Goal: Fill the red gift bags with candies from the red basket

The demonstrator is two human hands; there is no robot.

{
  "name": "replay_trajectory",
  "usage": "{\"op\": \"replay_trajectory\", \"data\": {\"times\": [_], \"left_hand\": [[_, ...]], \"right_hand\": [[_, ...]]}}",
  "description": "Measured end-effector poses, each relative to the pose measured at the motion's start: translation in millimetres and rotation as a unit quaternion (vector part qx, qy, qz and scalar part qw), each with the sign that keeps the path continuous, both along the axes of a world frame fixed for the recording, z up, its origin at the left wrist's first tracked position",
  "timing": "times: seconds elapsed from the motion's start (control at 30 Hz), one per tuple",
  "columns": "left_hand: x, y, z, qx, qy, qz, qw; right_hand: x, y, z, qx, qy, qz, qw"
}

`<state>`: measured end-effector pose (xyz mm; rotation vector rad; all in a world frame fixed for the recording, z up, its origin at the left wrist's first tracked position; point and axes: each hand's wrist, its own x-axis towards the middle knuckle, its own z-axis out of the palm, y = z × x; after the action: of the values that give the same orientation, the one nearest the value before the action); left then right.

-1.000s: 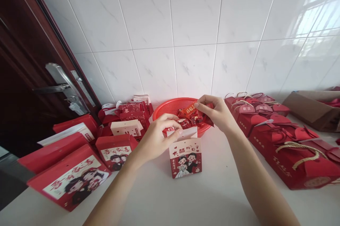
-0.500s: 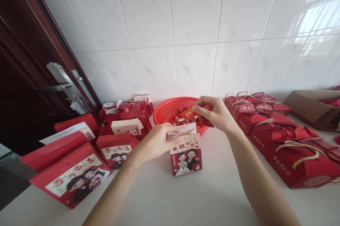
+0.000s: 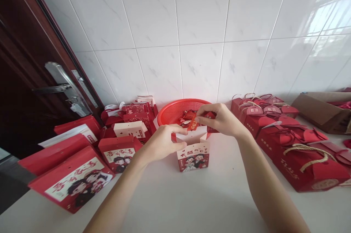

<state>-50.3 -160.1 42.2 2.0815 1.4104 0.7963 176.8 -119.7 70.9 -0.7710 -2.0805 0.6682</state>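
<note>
A small red and white paper gift box (image 3: 193,158) with a cartoon wedding couple stands on the white table with its top open. My left hand (image 3: 163,143) grips its upper left edge, thumb on the front panel and fingers along the side. Above the box's opening, my right hand (image 3: 221,119) pinches a red wrapped candy (image 3: 193,124) between thumb and fingertips. Right behind is a red plastic basket (image 3: 168,112) with several wrapped candies (image 3: 188,115) in it, partly hidden by my right hand.
Red gift bags (image 3: 79,178) stand in a group on the left. Red boxes with rope handles (image 3: 301,160) fill the right side, with a brown cardboard box (image 3: 315,114) behind. A tiled wall (image 3: 200,14) backs the table; a dark door (image 3: 24,43) is at left.
My right hand has brought the red candy down and left, from over the basket to the box's opening. The box now gapes wider and tilts differently, with my left hand still at its edge.
</note>
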Motion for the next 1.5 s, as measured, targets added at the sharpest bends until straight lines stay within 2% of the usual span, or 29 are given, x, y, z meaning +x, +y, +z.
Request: {"op": "replay_trajectory", "data": {"times": [0.17,0.43,0.53,0.7,0.83,1.0,1.2,1.5], "left_hand": [[-2,2,2.1,-0.003,0.005,-0.002,1.0],[-2,6,4.5,-0.005,-0.004,-0.057,0.998],[-3,6,4.5,-0.005,0.003,-0.05,0.999],[-5,8,2.2,0.001,-0.007,-0.05,0.999],[-4,9,-0.3,0.019,-0.011,-0.056,0.998],[1,9,-2.1,0.05,-0.027,-0.062,0.996],[14,2,-0.1,0.094,-0.111,-0.1,0.984],[19,3,-4.6,0.093,-0.135,-0.066,0.984]], "right_hand": [[-1,0,-2.0,0.004,-0.055,0.002,0.998],[-12,6,-9.9,0.012,-0.106,-0.019,0.994],[-15,7,-12.4,0.015,-0.074,-0.033,0.997],[-23,4,-12.7,-0.001,0.035,-0.07,0.997],[-31,1,-14.2,0.01,0.073,-0.075,0.994],[-36,1,-17.3,0.047,0.065,-0.076,0.994],[-40,-2,-18.4,0.057,0.044,-0.06,0.996],[-45,-7,-19.1,0.06,0.036,-0.058,0.996]]}}
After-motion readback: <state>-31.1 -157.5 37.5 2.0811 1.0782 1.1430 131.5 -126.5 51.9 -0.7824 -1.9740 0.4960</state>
